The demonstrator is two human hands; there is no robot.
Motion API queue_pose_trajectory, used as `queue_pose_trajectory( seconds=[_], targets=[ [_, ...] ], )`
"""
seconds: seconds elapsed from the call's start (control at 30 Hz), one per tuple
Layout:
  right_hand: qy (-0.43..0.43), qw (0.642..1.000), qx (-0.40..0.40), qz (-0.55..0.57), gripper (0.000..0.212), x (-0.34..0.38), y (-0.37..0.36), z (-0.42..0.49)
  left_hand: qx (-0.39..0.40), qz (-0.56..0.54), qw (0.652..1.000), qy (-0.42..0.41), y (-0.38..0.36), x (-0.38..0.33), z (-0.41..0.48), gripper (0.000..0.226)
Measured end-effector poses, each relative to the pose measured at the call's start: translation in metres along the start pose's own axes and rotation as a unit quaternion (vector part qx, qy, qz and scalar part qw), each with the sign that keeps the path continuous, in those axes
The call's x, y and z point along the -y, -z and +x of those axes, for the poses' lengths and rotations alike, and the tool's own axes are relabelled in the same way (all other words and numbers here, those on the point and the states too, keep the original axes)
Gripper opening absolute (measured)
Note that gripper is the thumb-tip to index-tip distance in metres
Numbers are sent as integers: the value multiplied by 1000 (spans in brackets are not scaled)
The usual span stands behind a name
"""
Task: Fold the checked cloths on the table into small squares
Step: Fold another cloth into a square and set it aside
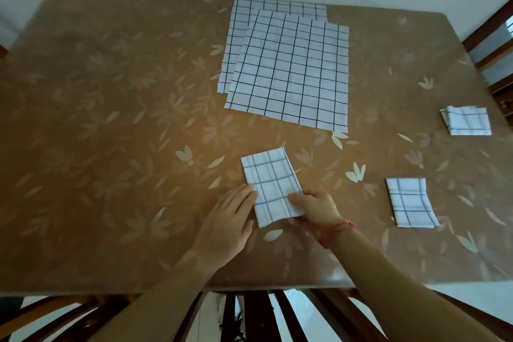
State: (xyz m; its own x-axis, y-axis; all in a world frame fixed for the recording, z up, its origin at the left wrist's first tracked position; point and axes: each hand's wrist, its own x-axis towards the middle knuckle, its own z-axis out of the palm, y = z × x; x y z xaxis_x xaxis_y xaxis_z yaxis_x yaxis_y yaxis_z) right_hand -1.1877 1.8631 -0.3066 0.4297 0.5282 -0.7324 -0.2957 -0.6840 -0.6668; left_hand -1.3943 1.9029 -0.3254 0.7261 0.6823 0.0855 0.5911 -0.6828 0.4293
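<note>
Head view: a white, blue-checked cloth folded into a small rectangle (271, 186) lies near the front edge of the brown flower-patterned desk (111, 119). The left hand (230, 219) lies flat, fingers (244, 194) extended against its left edge. The right hand (316, 207) pinches its near right corner. Two folded checked squares (410, 203) (466, 121) lie to the right; unfolded checked cloths (288, 64) lie beyond.

There are five white cloths with dark checked lines. Two big flat open cloths (288, 69) lie one on top of the other. Three are folded small: one near the hands (270, 183), one at the right (409, 201) and one far right (467, 121). There are two bare hands, left (226, 226) and right (316, 207), and one brown flowered table (111, 119).
</note>
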Motion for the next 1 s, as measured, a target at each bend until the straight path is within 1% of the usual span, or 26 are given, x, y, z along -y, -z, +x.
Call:
queue_pose_trajectory(
  seconds=[0.1, 0.17, 0.2, 0.27, 0.37, 0.43, 0.47, 0.5, 0.53, 0.57, 0.6, 0.67, 0.7, 0.73, 0.77, 0.8, 0.87, 0.93, 1.0],
  targets=[
    [-85, 989, 46, 109, 21, -10, -4, -12, -2, 9, 1000, 8, -4, -9, -3, 60],
    [-109, 981, 92, 134, 26, -16, -5, -17, -5, 20, 1000, 17, -6, -11, -5, 58],
    [-111, 979, 110, 130, 27, -19, -4, -18, -11, 25, 1000, 15, -7, -11, -7, 55],
    [-93, 984, 127, 82, 29, -25, 0, -18, -27, 47, 999, 0, -9, -11, -10, 49],
    [-13, 992, 115, -49, 23, -31, 8, -18, -34, 70, 997, -9, -11, -9, -16, 46],
    [56, 988, 72, -128, 18, -34, 18, -19, -41, 73, 996, -12, -12, -7, -19, 41],
    [96, 981, 37, -167, 20, -36, 24, -20, -48, 74, 996, -15, -13, -5, -21, 37],
    [143, 967, 4, -211, 24, -39, 29, -21, -54, 74, 996, -17, -13, -4, -21, 32],
    [203, 944, -18, -260, 29, -43, 35, -22, -57, 75, 995, -16, -13, -3, -22, 30],
    [271, 909, -21, -315, 36, -48, 38, -22, -57, 77, 995, -13, -12, -2, -23, 29],
    [337, 868, -6, -365, 46, -52, 40, -23, -55, 78, 995, -10, -11, -2, -23, 30],
    [438, 777, 29, -451, 63, -57, 38, -23, -48, 72, 996, -9, -10, -2, -25, 33],
    [474, 733, 29, -486, 65, -58, 36, -21, -43, 69, 997, -8, -10, -2, -26, 35],
    [500, 699, 21, -511, 63, -58, 33, -19, -39, 67, 997, -7, -9, -1, -26, 35],
    [516, 677, 11, -525, 58, -57, 29, -17, -37, 64, 997, -5, -10, -1, -27, 32],
    [530, 666, 3, -526, 51, -55, 25, -14, -35, 61, 998, -3, -10, 0, -27, 29],
    [545, 666, 0, -510, 41, -53, 21, -10, -28, 46, 998, 14, -12, 2, -28, 31],
    [538, 683, 3, -494, 35, -51, 19, -7, -31, 25, 999, 36, -15, 4, -29, 32],
    [507, 713, 11, -484, 25, -48, 17, -6, -44, -9, 997, 64, -16, 6, -28, 27]
  ],
)
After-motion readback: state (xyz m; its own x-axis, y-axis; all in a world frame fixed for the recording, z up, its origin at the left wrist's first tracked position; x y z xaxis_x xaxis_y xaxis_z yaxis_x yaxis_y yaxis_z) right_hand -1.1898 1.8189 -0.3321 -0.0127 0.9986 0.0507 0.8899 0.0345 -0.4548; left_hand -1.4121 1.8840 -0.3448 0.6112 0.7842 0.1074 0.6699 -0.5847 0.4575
